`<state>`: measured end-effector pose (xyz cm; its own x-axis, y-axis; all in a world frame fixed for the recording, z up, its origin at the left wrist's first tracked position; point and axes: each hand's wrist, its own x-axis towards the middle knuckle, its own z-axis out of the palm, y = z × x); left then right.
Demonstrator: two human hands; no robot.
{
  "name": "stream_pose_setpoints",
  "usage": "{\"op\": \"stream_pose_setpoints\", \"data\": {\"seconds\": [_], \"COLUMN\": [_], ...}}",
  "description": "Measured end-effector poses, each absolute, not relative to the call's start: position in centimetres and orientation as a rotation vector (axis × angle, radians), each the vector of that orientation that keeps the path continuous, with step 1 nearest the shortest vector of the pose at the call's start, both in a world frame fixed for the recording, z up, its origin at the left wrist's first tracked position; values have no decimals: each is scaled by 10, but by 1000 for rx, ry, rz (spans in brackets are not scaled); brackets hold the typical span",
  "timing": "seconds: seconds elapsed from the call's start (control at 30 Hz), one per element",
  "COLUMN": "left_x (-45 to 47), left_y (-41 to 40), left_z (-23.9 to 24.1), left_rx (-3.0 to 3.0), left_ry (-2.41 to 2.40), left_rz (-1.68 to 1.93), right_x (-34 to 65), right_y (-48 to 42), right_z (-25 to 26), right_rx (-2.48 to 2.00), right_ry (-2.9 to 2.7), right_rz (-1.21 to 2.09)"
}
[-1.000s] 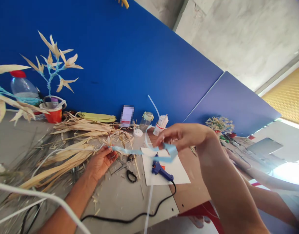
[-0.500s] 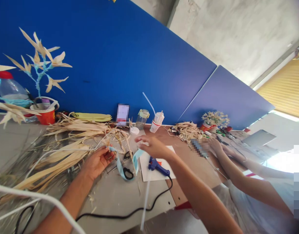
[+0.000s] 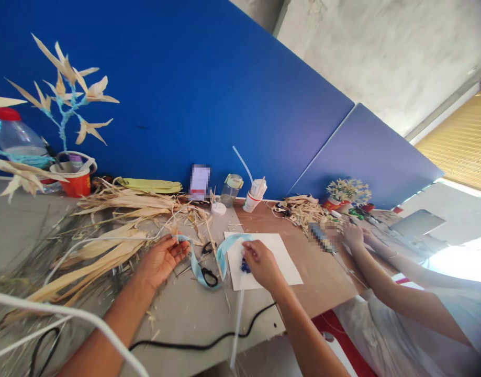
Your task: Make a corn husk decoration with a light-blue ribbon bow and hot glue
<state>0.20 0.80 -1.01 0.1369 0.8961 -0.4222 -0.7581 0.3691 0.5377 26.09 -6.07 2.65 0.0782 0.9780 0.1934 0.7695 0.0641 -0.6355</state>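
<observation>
My left hand (image 3: 164, 258) pinches a thin stem below a small dried husk flower (image 3: 175, 229), where a light blue ribbon (image 3: 223, 252) begins. From there the ribbon loops down past black-handled scissors (image 3: 209, 277) and arches right to my right hand (image 3: 263, 264). The right fingers are closed on its far end, over a white sheet (image 3: 288, 262). Mostly hidden under that hand is a blue glue gun (image 3: 245, 265), with a clear glue stick (image 3: 237, 319) reaching toward me.
Dried husks (image 3: 118, 235) spread across the left side. A red cup (image 3: 76, 183) holds a husk-flower branch (image 3: 65, 112). At the back stand a phone (image 3: 200, 183), a jar (image 3: 230, 189) and a paper cup (image 3: 253, 201). Another person's hand (image 3: 354, 235) rests at right. A black cable (image 3: 193, 346) crosses the front.
My right hand has moved right and toward me, drawing the ribbon's end over the sheet and covering most of the glue gun. My left hand stays nearly in place.
</observation>
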Motion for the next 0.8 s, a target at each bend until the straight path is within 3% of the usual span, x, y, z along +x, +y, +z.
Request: {"op": "stream_pose_setpoints", "data": {"seconds": [0.13,0.37,0.8], "left_x": [3,4,9], "left_y": [8,8,1], "left_z": [-11,-11,-8], "left_rx": [223,236,397], "left_ry": [772,790,793], "left_rz": [1208,1193,1197], "right_x": [302,308,316], "right_y": [-90,-102,-83], "right_z": [9,2,-5], "right_rx": [-2186,-2476,-2204], "right_ry": [-1816,-2037,-2029], "right_rz": [213,259,412]}}
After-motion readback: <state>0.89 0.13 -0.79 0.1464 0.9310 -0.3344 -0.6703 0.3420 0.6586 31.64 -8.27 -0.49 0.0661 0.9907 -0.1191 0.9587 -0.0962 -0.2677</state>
